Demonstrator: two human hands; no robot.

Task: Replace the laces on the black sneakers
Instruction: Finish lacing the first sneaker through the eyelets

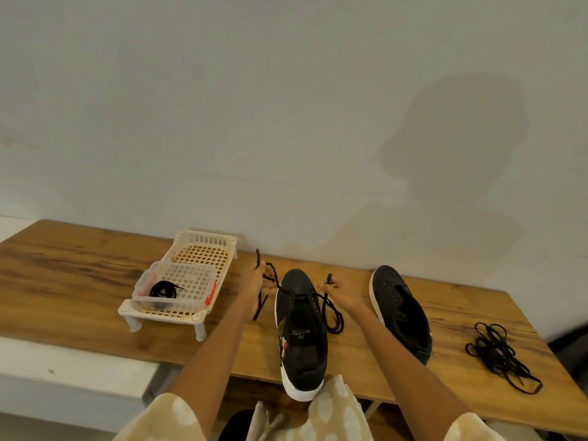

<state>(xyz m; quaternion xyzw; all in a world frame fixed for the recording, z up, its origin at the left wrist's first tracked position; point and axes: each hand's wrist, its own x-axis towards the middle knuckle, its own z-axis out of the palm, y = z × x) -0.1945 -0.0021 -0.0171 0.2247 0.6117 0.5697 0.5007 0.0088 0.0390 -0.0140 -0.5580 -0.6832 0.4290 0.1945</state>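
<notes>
- Black sneakers: the near sneaker [302,332] lies on the wooden surface [79,275] directly in front of the person, toe toward the wall and heel overhanging the near edge. The second sneaker [401,310] lies just to its right, with empty eyelets, which suggests it awaits its turn.
- Lace [331,313]: a dark lace crosses the lowest eyelets near the toe of the near sneaker, with one free end leading out to each side. Judged stage: first eyelet row threaded, ends being evened before the next crossing.
- Left hand [259,281]: grip clamped on the left end of the lace, which is raised above the surface; the slack hangs in loops beside the toe.
- Right hand [342,294]: fingers pinched together on the right end of the lace, tip pointing upward; the remaining length coils on the surface beside the shoe.
- Reason for hold: one end in each hand, at like height, allows the two lengths to be compared and tension kept even.
- Loose laces [499,351]: a tangled dark pile at the far right, well apart from both sneakers; probably the removed set.
- Clear container [175,288]: rests on a cream lattice rack [191,265] at left and holds one coiled dark lace [163,291], probably reserved for the second sneaker.
</notes>
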